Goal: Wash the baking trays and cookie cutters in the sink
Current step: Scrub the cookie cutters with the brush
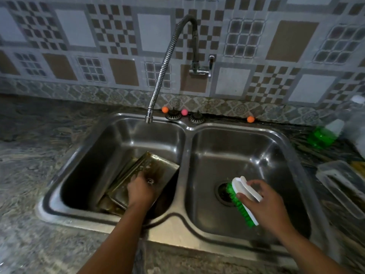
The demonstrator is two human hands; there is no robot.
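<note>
Trays (138, 175) lie stacked and tilted in the left basin of the sink (183, 230), leaning toward the divider between the two basins. We count at least two, greasy and brown-stained; any cookie cutters are too small or hidden for us to tell. Our left hand (141, 189) reaches down into that basin and grips the near edge of the top tray, fingers curled over its rim.

Our right hand (262, 200) is over the right basin, just above and right of the drain (223, 191). It holds a brush (244, 200) with a white back and green bristles, thumb on the near side and fingers curled over the far side. The bristles face left, toward the drain.

Above the left basin hangs the tap (167, 62), a flexible metal hose arching from the wall, its nozzle just over the sink's back rim. We see no water in the picture. Along that back rim sit two strainer plugs (173, 115) and three small balls (165, 109), two orange and one pink. Right of the sink, on the counter (29, 175), stand a green bottle (322, 135) and a clear box (343, 186), both blurred.
</note>
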